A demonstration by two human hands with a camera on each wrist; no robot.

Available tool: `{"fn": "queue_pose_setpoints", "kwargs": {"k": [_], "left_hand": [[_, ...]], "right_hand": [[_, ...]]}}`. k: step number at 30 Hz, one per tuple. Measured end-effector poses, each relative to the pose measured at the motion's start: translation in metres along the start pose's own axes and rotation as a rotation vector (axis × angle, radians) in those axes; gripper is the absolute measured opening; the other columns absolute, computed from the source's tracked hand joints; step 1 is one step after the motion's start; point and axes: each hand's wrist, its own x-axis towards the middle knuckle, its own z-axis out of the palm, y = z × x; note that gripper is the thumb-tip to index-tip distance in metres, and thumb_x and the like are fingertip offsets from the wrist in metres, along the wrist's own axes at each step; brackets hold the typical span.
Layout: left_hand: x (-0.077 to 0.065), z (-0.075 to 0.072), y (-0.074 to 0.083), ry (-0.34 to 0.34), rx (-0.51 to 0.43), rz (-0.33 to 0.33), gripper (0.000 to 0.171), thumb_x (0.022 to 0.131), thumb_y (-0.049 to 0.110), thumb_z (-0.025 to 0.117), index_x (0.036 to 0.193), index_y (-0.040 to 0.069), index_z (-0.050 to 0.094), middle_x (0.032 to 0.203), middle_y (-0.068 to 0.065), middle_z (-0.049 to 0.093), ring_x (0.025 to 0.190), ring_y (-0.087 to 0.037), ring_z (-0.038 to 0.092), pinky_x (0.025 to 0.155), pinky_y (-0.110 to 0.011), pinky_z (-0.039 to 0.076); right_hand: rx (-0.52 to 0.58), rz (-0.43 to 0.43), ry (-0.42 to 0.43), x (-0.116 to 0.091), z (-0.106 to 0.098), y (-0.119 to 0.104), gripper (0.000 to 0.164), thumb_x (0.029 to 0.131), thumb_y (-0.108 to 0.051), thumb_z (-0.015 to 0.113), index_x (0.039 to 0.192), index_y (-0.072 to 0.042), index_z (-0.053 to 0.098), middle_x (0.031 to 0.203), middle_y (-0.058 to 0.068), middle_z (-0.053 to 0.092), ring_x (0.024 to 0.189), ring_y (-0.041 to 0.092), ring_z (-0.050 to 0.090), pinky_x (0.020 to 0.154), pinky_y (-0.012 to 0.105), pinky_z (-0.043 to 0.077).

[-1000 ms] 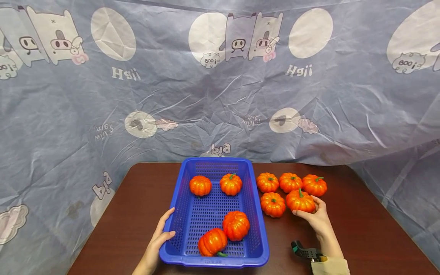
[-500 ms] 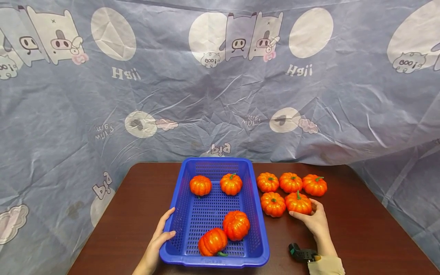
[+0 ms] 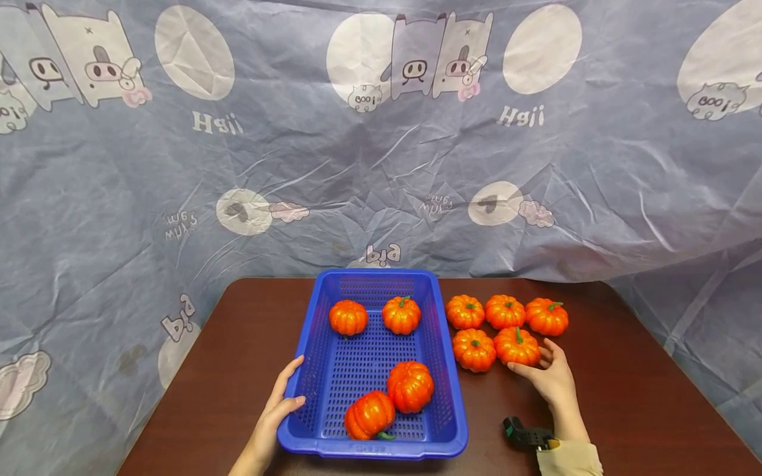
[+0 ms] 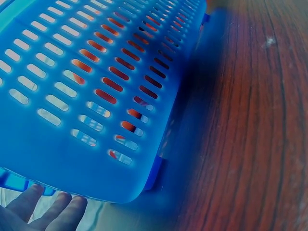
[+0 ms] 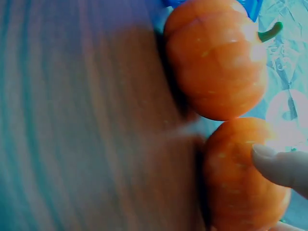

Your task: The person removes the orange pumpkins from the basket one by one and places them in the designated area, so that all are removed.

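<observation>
My left hand holds the left rim of a blue perforated plastic basket, its thumb and a finger reaching over the edge. In the left wrist view, fingertips lie right at the basket's edge. Several orange toy pumpkins with green stems lie inside. On the table to the right, my right hand is beside the nearest right pumpkin, thumb overlapping its front and fingers spread loosely at its right side. The right wrist view shows the thumb over that pumpkin, with another pumpkin beyond.
More pumpkins sit in two rows along the basket's right side. The dark wooden table ends at a hanging grey printed cloth. A black strap device is on the right wrist.
The right hand moved left with the pumpkin, which settled beside its neighbour. The hand has since shifted slightly right and its fingers have loosened while the pumpkin stays. The left hand has not moved.
</observation>
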Motion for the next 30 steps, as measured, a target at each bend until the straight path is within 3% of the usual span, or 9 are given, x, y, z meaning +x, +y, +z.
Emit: {"fn": "queue_pose_setpoints", "kwargs": {"k": [6,14,19,30], "left_hand": [[0.002,-0.001,-0.001,-0.002,0.012,0.003,0.061,0.091,0.008,0.041,0.148,0.019,0.021,0.145,-0.016,0.022,0.124,-0.030,0.035,0.095,-0.034,0.039],[0.003,-0.002,0.000,-0.031,0.004,0.031,0.062,0.091,0.006,0.040,0.148,0.016,0.019,0.144,-0.019,0.020,0.123,-0.030,0.036,0.095,-0.036,0.039],[0.003,-0.003,0.000,-0.027,0.008,0.031,0.062,0.091,0.006,0.040,0.148,0.016,0.019,0.145,-0.020,0.020,0.123,-0.031,0.035,0.095,-0.037,0.039],[0.002,-0.004,-0.002,-0.036,-0.009,0.039,0.062,0.091,0.005,0.039,0.148,0.016,0.018,0.144,-0.019,0.020,0.123,-0.029,0.036,0.095,-0.037,0.038]], "right_hand": [[-0.046,-0.036,0.052,-0.008,-0.007,-0.018,0.096,0.077,-0.018,0.077,0.146,0.006,0.014,0.140,0.032,0.029,0.126,0.045,0.030,0.101,0.054,0.027],[-0.029,-0.133,0.030,-0.015,-0.009,-0.057,0.089,0.080,-0.024,0.074,0.145,0.004,0.021,0.143,0.027,0.031,0.128,0.042,0.032,0.102,0.051,0.030],[-0.012,-0.227,0.004,-0.011,-0.003,-0.086,0.080,0.082,-0.032,0.072,0.143,-0.001,0.031,0.142,0.024,0.035,0.126,0.040,0.037,0.100,0.050,0.033],[-0.039,-0.438,-0.067,0.001,0.025,-0.141,0.061,0.084,-0.029,0.070,0.133,-0.003,0.046,0.130,0.019,0.050,0.119,0.034,0.046,0.096,0.047,0.039]]}}
